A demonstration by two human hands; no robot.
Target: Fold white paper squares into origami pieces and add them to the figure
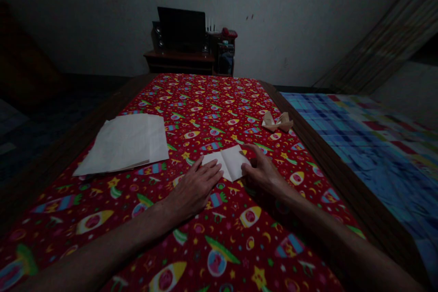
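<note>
A small piece of white paper (232, 162) with a crease down its middle lies on the red cloth in front of me. My left hand (198, 182) rests flat with its fingers stretched out, the fingertips pressing on the paper's left part. At the right edge is my right hand (265, 171), its thumb and index finger gripping the paper's side and upper corner. The other fingers of that hand curl under and are partly hidden. Farther right sits a folded brown paper shape (278, 122) with raised points. To the left lies a stack of white paper sheets (128, 141).
A red tablecloth (219, 255) printed with rockets and stars covers the table, whose dark wooden edge (318, 155) shows on the right. Beyond stand a monitor (182, 28) and a red telephone (229, 33). A bed with a blue checked sheet (342, 132) adjoins the right side.
</note>
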